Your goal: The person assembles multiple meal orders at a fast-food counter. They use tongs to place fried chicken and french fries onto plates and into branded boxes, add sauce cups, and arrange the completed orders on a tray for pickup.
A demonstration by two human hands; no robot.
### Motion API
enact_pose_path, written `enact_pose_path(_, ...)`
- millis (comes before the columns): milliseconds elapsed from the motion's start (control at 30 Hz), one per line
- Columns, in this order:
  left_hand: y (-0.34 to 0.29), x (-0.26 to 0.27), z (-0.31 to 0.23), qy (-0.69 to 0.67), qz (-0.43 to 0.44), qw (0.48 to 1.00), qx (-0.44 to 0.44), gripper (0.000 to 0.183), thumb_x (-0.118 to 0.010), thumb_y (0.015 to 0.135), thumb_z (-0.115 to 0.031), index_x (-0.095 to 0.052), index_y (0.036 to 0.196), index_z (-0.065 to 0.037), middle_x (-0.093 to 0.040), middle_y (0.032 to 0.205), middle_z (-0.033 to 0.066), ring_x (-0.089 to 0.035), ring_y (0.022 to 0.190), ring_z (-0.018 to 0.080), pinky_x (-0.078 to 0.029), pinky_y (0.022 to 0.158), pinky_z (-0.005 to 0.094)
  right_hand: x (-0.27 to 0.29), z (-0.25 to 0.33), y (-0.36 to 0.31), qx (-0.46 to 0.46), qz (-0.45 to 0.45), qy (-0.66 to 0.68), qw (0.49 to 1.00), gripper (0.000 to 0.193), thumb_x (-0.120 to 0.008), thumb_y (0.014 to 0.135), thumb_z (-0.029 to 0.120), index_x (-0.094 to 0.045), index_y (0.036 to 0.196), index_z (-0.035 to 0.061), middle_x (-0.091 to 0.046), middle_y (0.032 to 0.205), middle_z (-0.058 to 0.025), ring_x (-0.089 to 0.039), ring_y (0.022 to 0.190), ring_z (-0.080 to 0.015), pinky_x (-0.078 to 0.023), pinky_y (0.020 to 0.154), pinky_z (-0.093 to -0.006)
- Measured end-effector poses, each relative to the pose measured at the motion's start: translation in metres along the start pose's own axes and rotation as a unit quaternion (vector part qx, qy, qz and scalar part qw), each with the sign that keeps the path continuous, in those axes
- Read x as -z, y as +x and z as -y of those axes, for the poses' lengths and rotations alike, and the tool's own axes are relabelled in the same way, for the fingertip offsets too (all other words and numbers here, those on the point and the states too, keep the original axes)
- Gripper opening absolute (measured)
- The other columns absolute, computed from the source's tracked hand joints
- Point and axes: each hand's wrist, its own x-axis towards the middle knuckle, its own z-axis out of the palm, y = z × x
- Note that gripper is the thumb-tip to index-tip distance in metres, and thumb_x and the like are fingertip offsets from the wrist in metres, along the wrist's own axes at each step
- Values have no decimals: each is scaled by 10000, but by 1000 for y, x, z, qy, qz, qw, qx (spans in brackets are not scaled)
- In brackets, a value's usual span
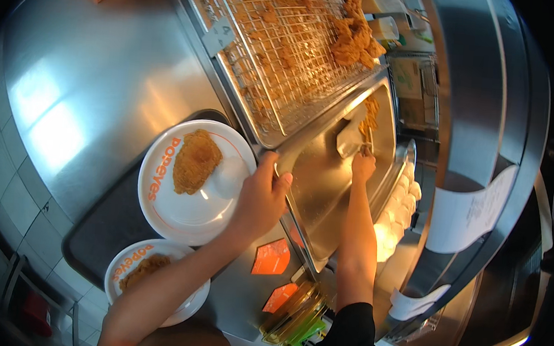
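My right hand (363, 167) is closed round the handle of a metal fry scoop (349, 141) inside the deep steel pan (317, 196). Beside the scoop, a small heap of fries (370, 115) lies at the pan's far end. At the pan's left rim, my left hand (263, 201) has its fingers curled; whatever they grip is hidden. Just left of that hand is a white plate (188, 224) bearing a piece of fried chicken (196, 161). My left forearm partly covers a second white plate (192, 303) with fried food (144, 270) on it.
A wire rack (267, 48) holding fried chicken pieces (356, 39) stands beyond the pan. The plates rest on a dark tray (99, 240). Orange cartons (271, 257) lie near the pan, white packets (399, 212) line its right side, and a metal shelf (476, 123) rises at right.
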Motion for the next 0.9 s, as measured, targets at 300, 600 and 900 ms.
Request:
enact_pose_path(300,7,0,1,65,-15,997,-49,362,-553,993,-134,-426,1283,43,-553,707,90,-648,588,149,-555,532,280,-47,-4,25,-96,-61,131,985,392,-631,808,230,-601,1153,47,-664,1154,-179,-618,1077,-380,-461,950,-453)
enact_pose_path(600,6,3,-10,26,-9,999,-16,352,-566,976,-135,-443,1260,32,-588,716,123,-667,597,212,-528,545,321,-36,4,16,-115,-122,180,969,414,-624,859,241,-597,1212,26,-648,1190,-210,-611,1093,-388,-451,960,-460)
enact_pose_path(900,8,2,-1,2,-8,1000,20,463,-581,961,-157,-421,1334,67,-585,758,116,-661,571,182,-539,502,291,-10,-3,-10,-168,-63,235,955,345,-593,873,205,-643,1172,41,-691,904,-151,-664,667,-238,-520,600,-362)
